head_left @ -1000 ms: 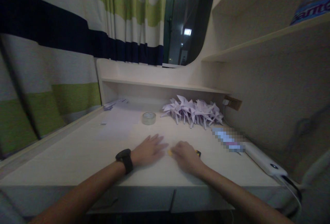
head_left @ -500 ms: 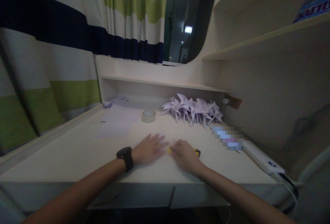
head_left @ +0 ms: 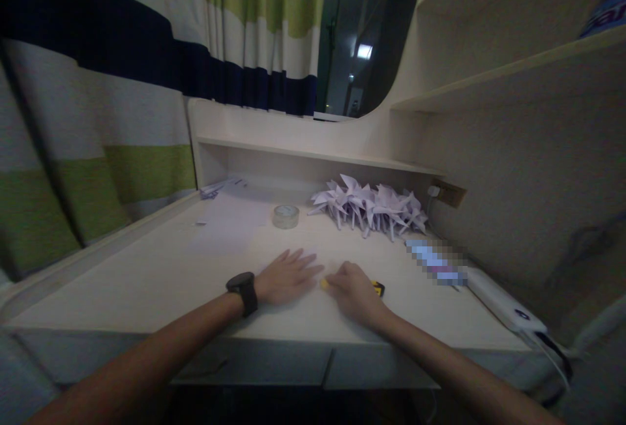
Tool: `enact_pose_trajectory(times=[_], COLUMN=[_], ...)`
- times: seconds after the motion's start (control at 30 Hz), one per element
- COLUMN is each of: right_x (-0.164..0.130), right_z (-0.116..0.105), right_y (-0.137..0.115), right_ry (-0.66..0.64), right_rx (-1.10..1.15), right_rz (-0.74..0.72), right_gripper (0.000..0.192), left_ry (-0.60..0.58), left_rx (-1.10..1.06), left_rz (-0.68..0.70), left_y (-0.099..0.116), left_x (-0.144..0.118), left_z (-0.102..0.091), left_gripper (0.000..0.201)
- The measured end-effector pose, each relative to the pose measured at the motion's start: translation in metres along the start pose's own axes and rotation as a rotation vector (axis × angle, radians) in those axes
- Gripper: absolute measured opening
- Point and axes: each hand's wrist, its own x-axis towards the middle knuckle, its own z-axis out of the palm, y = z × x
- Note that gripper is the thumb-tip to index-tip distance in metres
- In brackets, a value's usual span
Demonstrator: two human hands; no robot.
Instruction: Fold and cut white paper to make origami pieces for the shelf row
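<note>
My left hand (head_left: 287, 278), with a black watch on its wrist, lies palm down on the white desk (head_left: 147, 281), fingers spread. Just to its right, my right hand (head_left: 353, 290) is closed around a slim yellow-and-black tool (head_left: 378, 288). A yellow end shows at the fingertips and a black-and-yellow end sticks out behind the hand. It looks like a utility knife; its middle is hidden by the fingers. The two hands are close but apart. Beyond them stands a roll of clear tape (head_left: 286, 217), and further right lies a heap of folded white paper pinwheels (head_left: 372, 203).
White paper sheets (head_left: 229, 216) lie at the back left, beside some folded paper strips (head_left: 218, 189). On the right are a blurred-out flat item (head_left: 435, 262) and a white power strip (head_left: 503, 301) with cables. A low shelf (head_left: 313, 154) runs along the back.
The whole view has shifted slightly, so things appear a little further right and higher. Both hands keep nearly the same place and pose on the desk.
</note>
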Motion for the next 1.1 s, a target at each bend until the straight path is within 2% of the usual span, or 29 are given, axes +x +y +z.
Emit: enact_pose_trajectory(times=[0.27,0.43,0.53,0.73,0.9,1.1], right_x=[-0.004,-0.006,-0.006,-0.004,-0.003,-0.003], right_z=[-0.001,-0.003,-0.003,-0.004,-0.004,-0.006], right_y=[-0.004,-0.007,-0.007,-0.008,-0.010,-0.010], right_ry=[0.017,0.034,0.043,0.016,0.017,0.019], right_rx=[0.001,0.009,0.013,0.015,0.011,0.033], right_rz=[0.013,-0.004,-0.002,0.011,0.039,0.011], right_gripper=[0.018,0.019,0.023,0.024,0.026,0.024], left_ry=[-0.001,-0.029,-0.039,0.039,0.073,0.054], left_rx=[-0.001,-0.040,-0.064,0.025,0.059,0.082], left_rz=[0.015,0.024,-0.009,-0.140,-0.170,-0.154], left_y=[-0.005,-0.009,-0.014,-0.016,-0.011,-0.015], left_x=[0.002,0.001,-0.005,-0.018,-0.018,-0.016], left_z=[0.005,0.000,-0.004,0.000,0.006,0.008], left_gripper=[0.049,0.050,0.053,0.055,0.058,0.059])
